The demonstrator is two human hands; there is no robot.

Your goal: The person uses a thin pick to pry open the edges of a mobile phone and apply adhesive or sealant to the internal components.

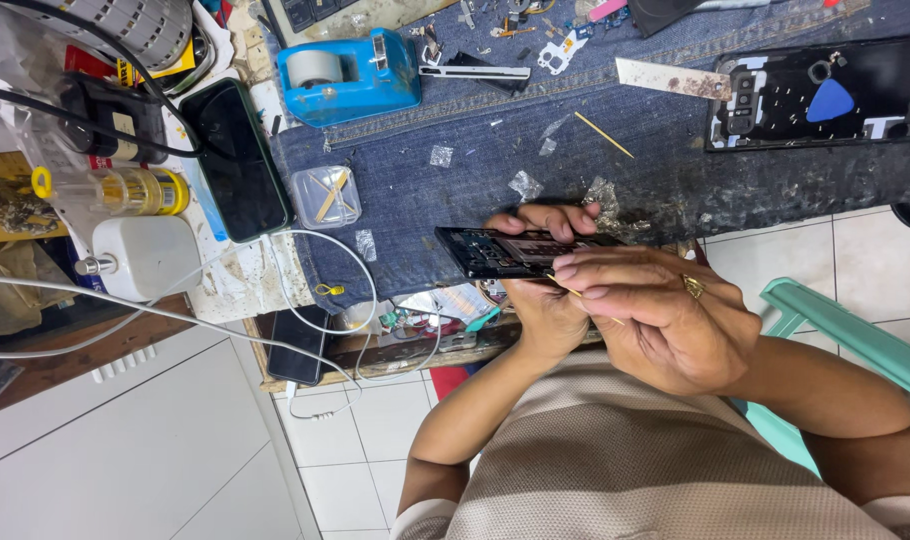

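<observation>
Between two hands (pixel 615 300): one phone frame (pixel 505 252)

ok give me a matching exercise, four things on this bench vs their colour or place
Things:
1. tape dispenser
2. triangular pick
3. phone frame
4. thin stick

Colour or place:
A. black, held in the left hand
B. pinched in the right hand
C. blue, lying on the opened phone back
D. blue, standing on the denim cloth

Pairs: 1-D, 2-C, 3-A, 4-B
</observation>
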